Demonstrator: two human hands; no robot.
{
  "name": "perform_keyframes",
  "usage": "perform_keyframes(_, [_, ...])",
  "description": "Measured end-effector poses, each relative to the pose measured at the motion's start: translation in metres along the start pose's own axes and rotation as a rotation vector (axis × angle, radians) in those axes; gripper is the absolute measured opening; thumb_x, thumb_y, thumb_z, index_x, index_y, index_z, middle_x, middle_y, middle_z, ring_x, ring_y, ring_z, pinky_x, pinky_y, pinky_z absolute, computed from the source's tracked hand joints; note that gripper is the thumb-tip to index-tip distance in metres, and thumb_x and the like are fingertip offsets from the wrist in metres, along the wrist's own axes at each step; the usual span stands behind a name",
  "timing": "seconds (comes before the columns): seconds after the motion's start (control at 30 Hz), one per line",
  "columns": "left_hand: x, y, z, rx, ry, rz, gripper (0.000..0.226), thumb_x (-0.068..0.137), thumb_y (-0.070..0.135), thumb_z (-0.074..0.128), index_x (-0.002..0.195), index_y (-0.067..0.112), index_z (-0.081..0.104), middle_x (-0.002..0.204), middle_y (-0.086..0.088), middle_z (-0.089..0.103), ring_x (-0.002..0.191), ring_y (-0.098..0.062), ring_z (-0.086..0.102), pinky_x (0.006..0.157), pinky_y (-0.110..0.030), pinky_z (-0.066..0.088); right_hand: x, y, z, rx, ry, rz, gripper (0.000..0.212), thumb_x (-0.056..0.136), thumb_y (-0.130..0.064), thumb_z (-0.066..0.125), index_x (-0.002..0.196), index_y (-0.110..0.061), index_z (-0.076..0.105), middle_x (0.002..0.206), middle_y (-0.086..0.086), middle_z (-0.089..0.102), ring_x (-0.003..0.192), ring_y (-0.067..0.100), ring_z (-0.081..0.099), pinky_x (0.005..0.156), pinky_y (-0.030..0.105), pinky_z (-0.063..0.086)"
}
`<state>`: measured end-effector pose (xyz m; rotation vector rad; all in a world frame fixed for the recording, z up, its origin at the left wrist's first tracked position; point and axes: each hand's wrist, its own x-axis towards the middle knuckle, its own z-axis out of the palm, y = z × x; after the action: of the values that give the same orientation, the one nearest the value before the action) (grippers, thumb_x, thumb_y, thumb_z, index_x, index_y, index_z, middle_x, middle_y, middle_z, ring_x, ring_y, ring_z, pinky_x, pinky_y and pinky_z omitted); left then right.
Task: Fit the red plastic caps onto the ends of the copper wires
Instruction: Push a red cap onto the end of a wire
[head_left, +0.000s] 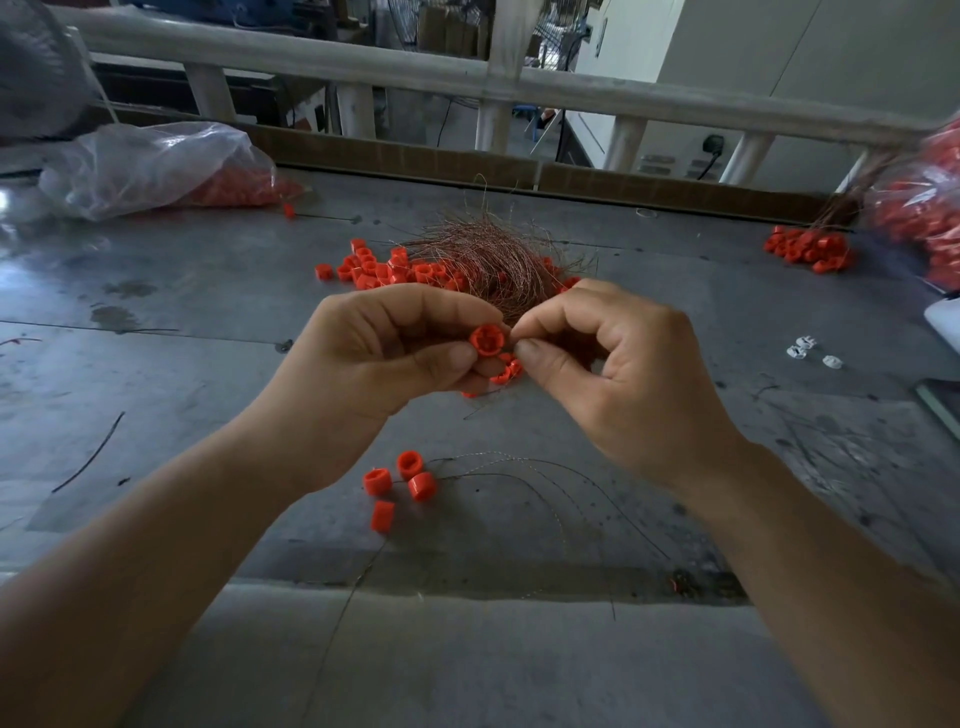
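My left hand (384, 353) pinches a red cap (487, 340) between thumb and forefinger, its open end facing me. More red caps (506, 370) sit lower in the same hand. My right hand (608, 358) pinches a thin copper wire end right at the cap's rim. A tangled pile of copper wires (488, 249) lies behind my hands on the grey table (208, 322), with loose red caps (379, 267) beside it. Several capped wires (410, 480) lie in front, near me.
A clear bag of red caps (156, 166) lies at the back left. Another bag (930, 208) and a cap heap (808, 249) are at the right. Small white pieces (810, 351) sit right of my hands. A cardboard edge and a railing (363, 62) bound the table's far side.
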<state>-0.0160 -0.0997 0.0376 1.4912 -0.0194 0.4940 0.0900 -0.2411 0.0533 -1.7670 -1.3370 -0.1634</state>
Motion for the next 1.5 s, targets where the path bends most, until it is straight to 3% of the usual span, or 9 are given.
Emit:
perform_keyframes(0.13, [0.0,0.001,0.0,-0.021,0.011,-0.005,0.024,0.068,0.003,0.059,0.084,0.013,0.074,0.08,-0.005,0.072,0.075,-0.016,0.068,0.066,-0.02,0.053,0.0,-0.001,-0.001,0.054,-0.01,0.022,0.015,0.079,-0.005,0.057,0.084,-0.013,0.068,0.076,-0.015,0.056,0.072,-0.001,0.054,0.064,0.008,0.039])
perform_keyframes(0.23, [0.0,0.002,0.0,-0.071,0.012,-0.011,0.022,0.069,-0.002,0.066,0.084,0.013,0.074,0.078,-0.003,0.072,0.073,-0.014,0.069,0.065,-0.019,0.053,-0.001,-0.001,0.0,0.154,-0.014,0.061,0.026,0.08,0.001,0.059,0.083,-0.025,0.057,0.072,-0.011,0.058,0.067,0.007,0.056,0.059,0.014,0.045])
perform_keyframes(0.37, [-0.001,0.003,0.002,-0.177,-0.012,-0.039,0.023,0.06,0.011,0.065,0.082,0.012,0.075,0.077,-0.003,0.072,0.07,-0.012,0.068,0.064,-0.019,0.053,-0.001,0.0,-0.002,0.262,-0.026,0.141,0.035,0.077,0.002,0.066,0.08,-0.029,0.048,0.063,-0.012,0.061,0.059,0.003,0.057,0.057,0.017,0.047])
perform_keyframes(0.6, [-0.002,-0.001,0.006,-0.193,-0.097,-0.049,0.022,0.063,0.013,0.065,0.083,0.015,0.075,0.077,-0.002,0.071,0.072,-0.011,0.068,0.064,-0.018,0.053,-0.002,0.001,0.003,0.267,-0.109,0.184,0.037,0.072,-0.003,0.072,0.076,-0.03,0.047,0.062,-0.008,0.059,0.058,0.008,0.059,0.057,0.027,0.051])
perform_keyframes(0.77, [0.0,-0.002,0.004,-0.216,-0.074,-0.053,0.022,0.063,0.012,0.065,0.083,0.013,0.074,0.079,-0.005,0.072,0.071,-0.012,0.068,0.063,-0.019,0.053,0.0,-0.002,-0.002,0.312,-0.09,0.18,0.035,0.074,-0.002,0.071,0.077,-0.028,0.048,0.062,-0.01,0.063,0.057,0.0,0.059,0.056,0.018,0.048])
perform_keyframes(0.93, [0.001,-0.001,0.005,-0.225,-0.045,-0.053,0.022,0.062,0.011,0.065,0.082,0.012,0.074,0.077,-0.006,0.071,0.07,-0.014,0.068,0.062,-0.02,0.054,0.0,-0.006,-0.003,0.362,-0.034,0.171,0.022,0.071,-0.017,0.071,0.078,-0.022,0.051,0.06,-0.012,0.061,0.057,-0.002,0.057,0.055,0.012,0.044])
perform_keyframes(1.17, [0.002,0.0,0.004,-0.213,-0.015,-0.079,0.02,0.063,0.008,0.064,0.08,0.011,0.074,0.077,-0.006,0.071,0.07,-0.014,0.068,0.063,-0.02,0.054,0.001,-0.004,-0.007,0.374,-0.003,0.145,0.029,0.073,0.0,0.072,0.077,-0.021,0.052,0.062,-0.008,0.059,0.056,0.0,0.053,0.054,0.008,0.041])
perform_keyframes(1.5, [0.003,0.002,0.005,-0.203,0.017,-0.115,0.028,0.066,-0.001,0.054,0.083,0.009,0.075,0.075,-0.005,0.072,0.067,-0.011,0.068,0.06,-0.018,0.053,0.002,-0.003,-0.01,0.316,-0.074,0.101,0.027,0.077,-0.001,0.068,0.083,-0.025,0.057,0.066,-0.01,0.06,0.063,0.003,0.057,0.06,0.01,0.045])
